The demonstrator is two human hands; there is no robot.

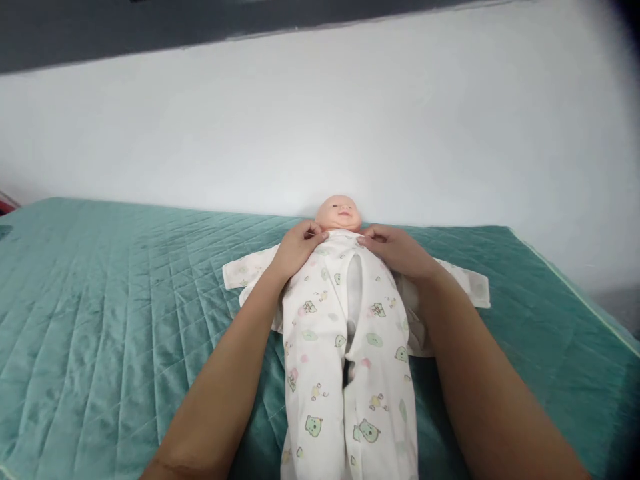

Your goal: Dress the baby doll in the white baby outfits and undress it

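A baby doll [339, 211] lies on its back, its bare head at the wall end of the bed. White baby pants [375, 363] with a bear print cover its body, the top edge up at the doll's neck and a slit showing between the legs. My left hand [299, 248] pinches the top edge at the left, close to the doll's neck. At the right, my right hand [397, 250] is closed on the opposite corner. Beneath the pants a white baby shirt [250, 267] spreads out, a sleeve showing on each side. The doll's limbs are hidden.
A green quilted cover [125, 320] lies under everything, with a pale piped edge at the right. Right behind the doll's head rises a white wall [300, 127], with a dark band [150, 27] along its top. Something red [6, 205] shows at the far left edge.
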